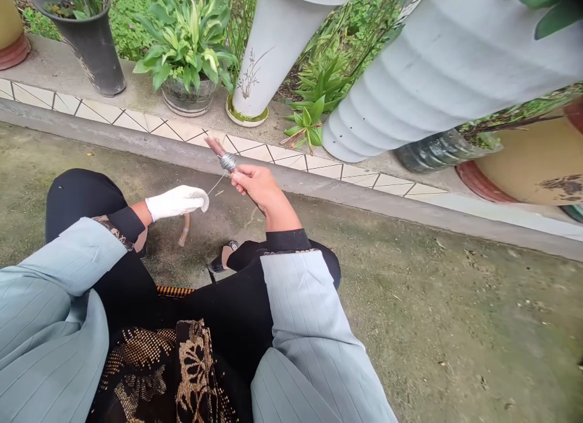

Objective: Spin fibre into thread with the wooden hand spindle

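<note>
My right hand (255, 185) is bare and closed round the lower end of a short brown stick (215, 146), which tilts up to the left. Several turns of thin grey metal wire (228, 162) are wound about the stick just above my fingers. A single strand runs from the winding down to my left hand (178, 202), which wears a white glove. Its fingers are curled and pinched on the strand. Below the glove, a short tan curved piece (184, 231) shows near the ground; I cannot make out what it is or whether it joins anything.
A low tiled ledge (282, 157) crosses in front of me. On it stand a black pot (93, 50), a leafy plant in a clear pot (189, 95), a tall white pot (268, 47), a big ribbed white pot (410, 77) and a tan pot (528, 162). Concrete ground (446, 301) lies beneath.
</note>
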Demonstrator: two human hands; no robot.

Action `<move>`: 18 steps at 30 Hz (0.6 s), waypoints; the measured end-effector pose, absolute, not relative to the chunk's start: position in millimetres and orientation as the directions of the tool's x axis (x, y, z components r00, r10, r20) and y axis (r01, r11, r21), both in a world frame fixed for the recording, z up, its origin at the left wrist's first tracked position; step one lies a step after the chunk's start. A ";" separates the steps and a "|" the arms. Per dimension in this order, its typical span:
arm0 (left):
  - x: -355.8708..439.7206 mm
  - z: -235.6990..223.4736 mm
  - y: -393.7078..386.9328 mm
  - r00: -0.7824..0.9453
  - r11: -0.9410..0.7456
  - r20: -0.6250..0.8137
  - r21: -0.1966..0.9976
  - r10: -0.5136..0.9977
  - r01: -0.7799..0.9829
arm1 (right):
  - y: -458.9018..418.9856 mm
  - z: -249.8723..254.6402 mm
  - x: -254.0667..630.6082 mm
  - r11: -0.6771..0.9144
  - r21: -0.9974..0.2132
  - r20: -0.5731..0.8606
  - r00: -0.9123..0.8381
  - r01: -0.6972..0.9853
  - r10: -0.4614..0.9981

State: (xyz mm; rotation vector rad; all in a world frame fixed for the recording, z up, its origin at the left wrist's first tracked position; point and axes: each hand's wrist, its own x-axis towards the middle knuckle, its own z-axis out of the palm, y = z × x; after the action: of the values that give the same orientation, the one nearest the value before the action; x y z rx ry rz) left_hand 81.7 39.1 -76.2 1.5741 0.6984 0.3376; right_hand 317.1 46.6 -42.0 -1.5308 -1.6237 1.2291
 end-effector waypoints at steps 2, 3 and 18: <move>81.7 -76.8 38.1 0.789 -0.133 -0.149 0.951 0.597 0.280 | 47.0 -46.7 312.4 -0.030 -0.742 -0.176 -0.151 0.669 0.973; 81.5 -76.6 37.7 0.789 -0.199 -0.137 0.929 0.599 0.312 | 46.5 -48.6 309.3 0.009 -0.632 -0.171 -0.151 0.775 0.974; 77.5 -39.7 69.9 0.780 -0.083 -0.182 0.954 0.599 0.287 | 48.0 5.9 319.8 0.109 -0.930 -0.105 -0.538 0.351 0.837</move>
State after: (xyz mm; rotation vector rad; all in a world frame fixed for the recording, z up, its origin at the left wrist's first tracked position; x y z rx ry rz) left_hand 77.5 69.9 -39.7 1.6763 0.7075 0.2995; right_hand 319.8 48.0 5.9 -1.1527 -1.9406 1.4244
